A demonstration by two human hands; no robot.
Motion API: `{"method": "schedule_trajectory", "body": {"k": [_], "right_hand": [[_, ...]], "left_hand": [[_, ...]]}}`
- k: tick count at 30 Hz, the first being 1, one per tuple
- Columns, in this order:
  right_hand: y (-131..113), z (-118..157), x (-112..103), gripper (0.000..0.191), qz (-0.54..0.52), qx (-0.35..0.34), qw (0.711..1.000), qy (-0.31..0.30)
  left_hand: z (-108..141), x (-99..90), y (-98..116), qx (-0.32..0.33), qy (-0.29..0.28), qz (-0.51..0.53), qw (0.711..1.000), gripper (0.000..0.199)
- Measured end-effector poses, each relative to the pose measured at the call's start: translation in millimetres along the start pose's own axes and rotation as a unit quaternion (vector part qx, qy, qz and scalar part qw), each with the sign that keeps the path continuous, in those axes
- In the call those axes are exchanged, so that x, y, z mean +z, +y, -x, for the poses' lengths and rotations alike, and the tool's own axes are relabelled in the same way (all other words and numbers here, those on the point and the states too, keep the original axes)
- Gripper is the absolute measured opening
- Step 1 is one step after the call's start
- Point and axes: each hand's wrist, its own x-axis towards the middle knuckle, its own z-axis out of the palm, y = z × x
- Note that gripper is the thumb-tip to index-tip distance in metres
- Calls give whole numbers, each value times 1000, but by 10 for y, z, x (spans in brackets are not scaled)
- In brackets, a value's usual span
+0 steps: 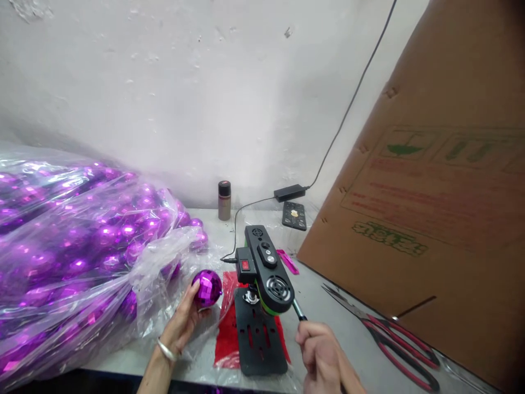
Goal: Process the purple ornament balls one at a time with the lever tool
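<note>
A shiny purple mirrored bauble [208, 288] rests in the fingers of my left hand [185, 317], which is closed around its left and lower side. My right hand [322, 350] is wrapped around a rod [299, 310] with a metallic shaft and a dark grip. The rod's upper end meets the edge of a black machine [268, 268] with round vents and a red switch; I cannot tell whether it is fixed there. Under the machine's head lies its slotted black base plate [262, 350], on top of a red sheet [226, 339].
A clear plastic bag [82, 246] full of purple baubles fills the left side. Large scissors [394, 334] lie at right, before a leaning cardboard box [435, 208]. At the back are a small bottle [224, 201], a power adapter [290, 192] and a dark phone [294, 216].
</note>
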Motion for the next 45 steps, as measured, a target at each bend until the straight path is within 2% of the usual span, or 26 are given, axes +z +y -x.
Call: {"method": "schedule_trajectory", "body": {"k": [2,5,9,13,18,22,25,30,34,39,45], "right_hand": [[-18,-67,-25,49,-2,0,1000,-30],[-105,-161,-23,48,12,7,998,-58],[-253,-297,40,53,29,1,997,-66],[-336,-393,78,58,45,16,995,-85],[-333,-361,54,55,39,7,996,-86],[-300,-303,34,50,34,-5,995,-89],[-286,-287,29,48,37,-4,995,-95],[-280,-282,3,46,44,-11,993,-106],[-258,-269,-28,43,45,-12,992,-116],[-228,-227,-53,42,46,-20,993,-109],[-89,-88,-55,41,17,-27,996,-78]], "left_hand": [[147,54,-122,-38,-35,87,995,73],[253,216,-276,-31,-22,103,994,76],[314,499,-464,51,36,4,998,88],[401,691,-591,114,15,-138,984,89],[464,758,-724,189,-28,-251,949,81],[458,785,-868,246,-17,-277,929,79],[461,823,-939,266,-10,-295,918,78],[441,964,-898,253,-2,-341,905,79],[394,1051,-810,224,-18,-348,910,78],[386,1027,-800,180,-43,-308,933,89],[410,1030,-810,175,-36,-303,936,89]]}}
